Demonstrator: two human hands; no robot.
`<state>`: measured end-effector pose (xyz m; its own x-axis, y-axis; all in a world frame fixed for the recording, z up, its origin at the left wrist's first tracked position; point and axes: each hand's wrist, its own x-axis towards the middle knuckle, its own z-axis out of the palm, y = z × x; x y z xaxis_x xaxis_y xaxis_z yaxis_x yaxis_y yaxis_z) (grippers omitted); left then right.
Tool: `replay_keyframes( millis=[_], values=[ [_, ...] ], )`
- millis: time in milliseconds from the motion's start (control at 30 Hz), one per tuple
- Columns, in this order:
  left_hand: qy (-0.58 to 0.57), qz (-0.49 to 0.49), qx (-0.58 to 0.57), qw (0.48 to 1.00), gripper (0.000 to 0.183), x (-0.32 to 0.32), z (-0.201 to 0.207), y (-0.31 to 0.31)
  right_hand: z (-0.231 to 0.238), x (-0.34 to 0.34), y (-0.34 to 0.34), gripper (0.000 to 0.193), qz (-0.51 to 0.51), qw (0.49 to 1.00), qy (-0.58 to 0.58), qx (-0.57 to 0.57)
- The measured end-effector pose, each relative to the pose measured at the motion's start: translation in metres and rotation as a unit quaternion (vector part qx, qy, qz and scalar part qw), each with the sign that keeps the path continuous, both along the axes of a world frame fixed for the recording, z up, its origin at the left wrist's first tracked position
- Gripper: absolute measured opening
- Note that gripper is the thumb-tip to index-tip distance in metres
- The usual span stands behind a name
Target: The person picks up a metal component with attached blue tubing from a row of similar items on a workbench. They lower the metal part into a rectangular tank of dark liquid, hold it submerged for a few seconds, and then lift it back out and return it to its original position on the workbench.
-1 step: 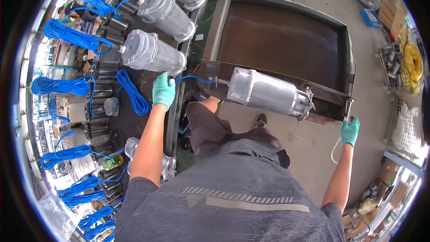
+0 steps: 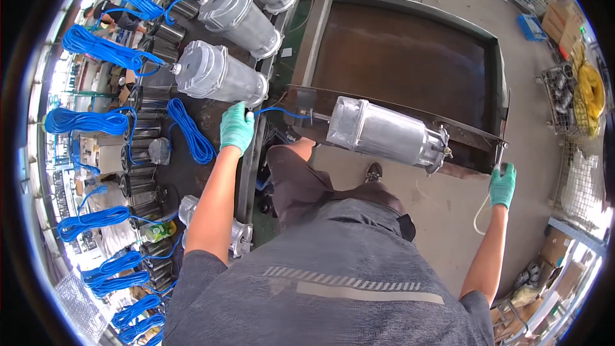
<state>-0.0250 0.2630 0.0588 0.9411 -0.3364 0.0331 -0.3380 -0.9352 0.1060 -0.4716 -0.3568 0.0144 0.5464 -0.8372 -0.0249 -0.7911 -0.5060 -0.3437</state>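
Observation:
My left hand (image 2: pixel 236 129), in a green glove, is closed at the bench edge beside the lower rim of a grey metal motor housing (image 2: pixel 211 72). From its fingers a blue cable (image 2: pixel 282 110) runs right to a silver cylindrical motor (image 2: pixel 383 129). That motor lies on its side across a steel bar (image 2: pixel 464 129) at the near side of a large tank. At the bar's right end my right hand (image 2: pixel 503 186), also gloved, is wrapped round a small metal lever (image 2: pixel 498 156). A pale thin hose (image 2: pixel 479 216) hangs beside that hand.
The rectangular tank (image 2: pixel 403 51) has brown content inside its rim. Several more housings and blue cable coils (image 2: pixel 191 131) crowd the bench (image 2: pixel 186 186) on the left. Wire baskets (image 2: pixel 556 99) and cardboard boxes (image 2: pixel 558 20) stand at the right. Another person's arm (image 2: pixel 125 20) shows at upper left.
Both my hands keep nearly the same places and grips; the view has shifted slightly. More of the other person's arm shows at the upper left.

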Motion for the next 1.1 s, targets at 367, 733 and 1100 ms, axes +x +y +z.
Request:
replay_keyframes(
  millis=[367,733,1100],
  values=[
    [0.11,-0.223,0.259,0.933,0.027,0.027,-0.041,-0.047,0.142,0.167,0.149,0.046,0.297,0.946,0.094,0.086],
    [0.496,0.01,-0.325,0.805,0.033,-0.014,0.066,-0.012,0.134,0.184,0.14,0.025,0.293,0.934,0.12,0.166],
    [0.581,0.035,-0.593,0.556,0.03,-0.013,0.117,-0.125,0.228,0.214,0.076,0.023,0.18,0.964,0.01,0.194]
  ],
)
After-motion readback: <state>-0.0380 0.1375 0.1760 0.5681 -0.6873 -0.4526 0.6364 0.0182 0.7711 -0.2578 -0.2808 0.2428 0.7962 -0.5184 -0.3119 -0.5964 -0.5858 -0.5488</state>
